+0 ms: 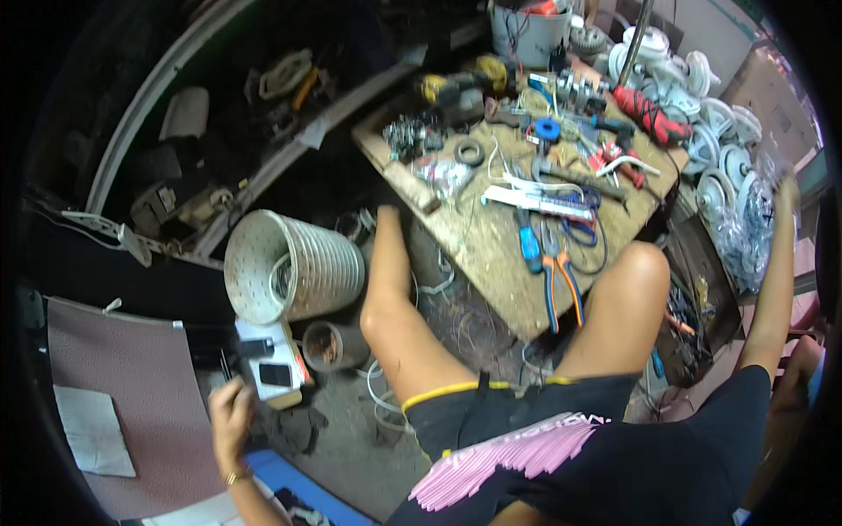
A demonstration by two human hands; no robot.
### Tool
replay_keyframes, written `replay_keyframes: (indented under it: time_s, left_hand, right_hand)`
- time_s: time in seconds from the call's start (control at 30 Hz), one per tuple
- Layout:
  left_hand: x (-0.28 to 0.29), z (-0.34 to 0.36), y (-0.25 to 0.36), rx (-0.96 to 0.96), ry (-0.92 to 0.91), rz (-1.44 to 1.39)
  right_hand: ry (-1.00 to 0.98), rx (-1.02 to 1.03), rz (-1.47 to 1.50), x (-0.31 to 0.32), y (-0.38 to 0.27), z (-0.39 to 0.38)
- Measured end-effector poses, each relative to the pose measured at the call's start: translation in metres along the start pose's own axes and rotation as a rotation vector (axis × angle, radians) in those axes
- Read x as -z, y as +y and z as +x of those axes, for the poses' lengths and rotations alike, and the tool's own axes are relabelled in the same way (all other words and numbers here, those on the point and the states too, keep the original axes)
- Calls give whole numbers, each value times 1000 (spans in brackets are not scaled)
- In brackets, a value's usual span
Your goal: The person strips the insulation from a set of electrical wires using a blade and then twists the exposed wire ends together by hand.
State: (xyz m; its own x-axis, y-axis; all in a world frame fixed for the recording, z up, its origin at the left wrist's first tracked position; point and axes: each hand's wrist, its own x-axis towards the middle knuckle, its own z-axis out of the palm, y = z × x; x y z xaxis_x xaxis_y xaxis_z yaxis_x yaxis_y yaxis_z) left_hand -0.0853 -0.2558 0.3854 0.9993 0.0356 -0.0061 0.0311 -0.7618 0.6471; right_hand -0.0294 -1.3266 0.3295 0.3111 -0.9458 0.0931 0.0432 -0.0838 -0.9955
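Observation:
On the right, my right arm stretches out, and my right hand is at a clear plastic bag, its fingers closed on the plastic. White parts like small pulley wheels lie in and around the bag. My left hand, with a gold-coloured watch or bracelet at the wrist, is raised at the lower left. Its fingers are curled, and I see nothing held in them. Close by that hand are a dark phone and another dark device on a white box.
Before my knees stands a wooden worktable with orange-and-blue pliers, a blue-handled screwdriver, a hammer, a blue tape roll and a red power tool. A white ribbed bucket lies tipped, near a small pot.

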Motion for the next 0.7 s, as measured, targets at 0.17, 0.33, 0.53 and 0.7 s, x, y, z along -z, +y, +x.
replay_keyframes:
  time_s: [0.17, 0.33, 0.53, 0.7]
  left_hand:
    - [-105, 78, 89, -135, -355, -338]
    - [-135, 117, 120, -196, -427, -525]
    - [-139, 128, 136, -372, -377, -367]
    - [-133, 133, 155, -440, -307, -270]
  right_hand:
    - [-495, 286, -330, -164, 21, -146]
    - [-1049, 366, -608, -253, -51, -259]
    - [-1027, 964, -1994, -316, -49, -340]
    - [-1059, 1214, -1372, -342, -69, -409]
